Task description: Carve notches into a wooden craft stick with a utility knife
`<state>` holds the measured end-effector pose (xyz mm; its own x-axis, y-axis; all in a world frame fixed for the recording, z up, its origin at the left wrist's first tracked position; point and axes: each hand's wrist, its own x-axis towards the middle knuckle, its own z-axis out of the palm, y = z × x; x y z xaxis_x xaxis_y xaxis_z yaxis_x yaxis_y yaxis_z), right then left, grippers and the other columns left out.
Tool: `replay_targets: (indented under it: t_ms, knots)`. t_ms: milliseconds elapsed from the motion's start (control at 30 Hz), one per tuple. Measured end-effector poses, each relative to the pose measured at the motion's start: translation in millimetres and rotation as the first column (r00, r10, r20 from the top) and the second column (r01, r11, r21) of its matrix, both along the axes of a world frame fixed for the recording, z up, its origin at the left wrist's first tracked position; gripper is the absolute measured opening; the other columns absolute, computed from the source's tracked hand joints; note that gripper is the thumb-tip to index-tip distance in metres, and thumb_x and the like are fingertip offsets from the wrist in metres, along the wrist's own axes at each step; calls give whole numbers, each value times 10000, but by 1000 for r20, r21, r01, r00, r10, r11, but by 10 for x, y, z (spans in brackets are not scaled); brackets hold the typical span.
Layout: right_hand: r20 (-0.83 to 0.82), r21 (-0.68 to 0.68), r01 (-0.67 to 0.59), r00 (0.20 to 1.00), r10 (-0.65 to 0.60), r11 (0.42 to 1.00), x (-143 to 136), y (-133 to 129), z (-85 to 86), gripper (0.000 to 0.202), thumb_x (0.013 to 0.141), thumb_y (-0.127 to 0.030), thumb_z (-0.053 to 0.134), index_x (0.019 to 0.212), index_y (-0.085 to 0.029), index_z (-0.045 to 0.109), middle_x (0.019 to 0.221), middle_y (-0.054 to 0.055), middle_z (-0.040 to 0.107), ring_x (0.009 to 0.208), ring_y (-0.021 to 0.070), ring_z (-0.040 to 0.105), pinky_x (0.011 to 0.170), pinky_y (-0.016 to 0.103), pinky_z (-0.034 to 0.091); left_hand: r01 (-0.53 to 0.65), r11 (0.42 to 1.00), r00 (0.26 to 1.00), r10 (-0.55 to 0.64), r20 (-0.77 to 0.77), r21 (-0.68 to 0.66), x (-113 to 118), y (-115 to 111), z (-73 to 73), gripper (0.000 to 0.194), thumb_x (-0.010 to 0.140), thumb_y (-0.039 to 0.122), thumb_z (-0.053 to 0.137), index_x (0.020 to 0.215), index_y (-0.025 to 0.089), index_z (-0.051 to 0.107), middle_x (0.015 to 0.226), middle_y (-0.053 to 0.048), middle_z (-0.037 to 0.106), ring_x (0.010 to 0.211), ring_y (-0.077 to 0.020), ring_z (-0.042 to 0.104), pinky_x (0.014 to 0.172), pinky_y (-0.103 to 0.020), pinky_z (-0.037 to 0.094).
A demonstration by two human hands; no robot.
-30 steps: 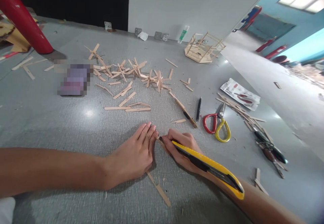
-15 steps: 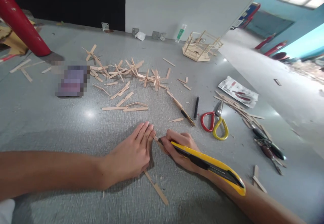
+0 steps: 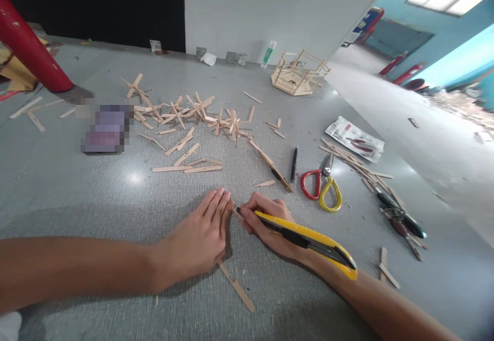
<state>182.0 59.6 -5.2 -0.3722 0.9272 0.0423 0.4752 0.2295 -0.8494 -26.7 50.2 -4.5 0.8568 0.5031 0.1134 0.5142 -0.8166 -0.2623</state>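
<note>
My left hand (image 3: 204,228) lies palm down with its fingers pressed together, pinning a thin wooden craft stick (image 3: 236,214) to the grey tabletop; most of that stick is covered by the hands. My right hand (image 3: 268,222), closed around a yellow and black utility knife (image 3: 309,239), holds the knife's front end against the stick. The blade's tip is too small to make out. Below my left palm, a notched craft stick (image 3: 244,295) pokes out toward me.
Scissors with red and yellow handles (image 3: 326,194), a black pen (image 3: 294,163) and pliers (image 3: 403,222) lie right. Ahead are a heap of craft sticks (image 3: 200,109), a blurred-out phone-like object (image 3: 108,127), a wooden frame model (image 3: 295,86) and a glue stick (image 3: 269,53). A red post (image 3: 34,48) rises left.
My right hand and the knife have shifted slightly toward my left hand, and the knife's rear end has swung up a little. The whole view has moved slightly. My left hand keeps its hold.
</note>
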Motion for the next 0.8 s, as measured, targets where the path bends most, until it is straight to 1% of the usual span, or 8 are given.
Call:
replay_targets:
  t_ms: [167, 267, 400, 533, 633, 800]
  knots:
    - [-9, 9, -18, 1000, 18, 1000, -13, 7, 12, 245, 966, -331, 519, 745, -226, 501, 540, -66, 548, 469, 83, 464, 504, 211, 368, 7, 1000, 1000, -7, 17, 1, 7, 7, -14, 677, 923, 432, 494, 1350, -92, 531, 1392, -303, 507, 1349, -400, 452, 1141, -504, 337]
    - [25, 25, -23, 999, 22, 999, -24, 11, 24, 257, 955, -317, 535, 722, -226, 478, 532, -71, 524, 464, 79, 440, 501, 212, 352, 8, 1000, 1000, -8, 27, 5, 9, 3, -26, 679, 922, 435, 497, 1341, -98, 538, 1383, -309, 512, 1340, -406, 460, 1134, -497, 348]
    - [71, 44, -35, 997, 32, 998, -23, 17, 28, 281, 948, -305, 537, 701, -228, 428, 520, -83, 470, 455, 72, 383, 492, 209, 328, -8, 1000, 1000, 7, 14, 18, 5, 0, -32, 676, 936, 451, 465, 1350, -78, 540, 1395, -291, 510, 1338, -395, 468, 1135, -494, 350]
    - [126, 85, -77, 990, 66, 993, -1, 22, 25, 249, 961, -304, 496, 734, -225, 431, 542, -81, 453, 466, 70, 366, 497, 201, 326, -15, 1000, 1000, 15, 4, 26, 2, 3, -20, 652, 944, 440, 443, 1361, -51, 544, 1413, -262, 507, 1348, -384, 460, 1138, -483, 351]
    - [147, 83, -86, 986, 73, 993, 12, 25, 21, 272, 967, -306, 473, 715, -229, 403, 526, -83, 449, 449, 67, 359, 486, 203, 312, -20, 999, 1000, 19, 6, 32, 1, 6, -10, 642, 942, 440, 440, 1351, -39, 560, 1403, -250, 525, 1337, -378, 475, 1129, -477, 364]
    - [151, 82, -85, 986, 72, 993, 16, 25, 19, 307, 974, -315, 451, 686, -233, 381, 502, -83, 455, 432, 66, 362, 480, 211, 298, -16, 1000, 1000, 15, 18, 24, 2, 5, -29, 651, 936, 437, 457, 1350, -57, 550, 1402, -267, 518, 1337, -381, 475, 1137, -484, 346]
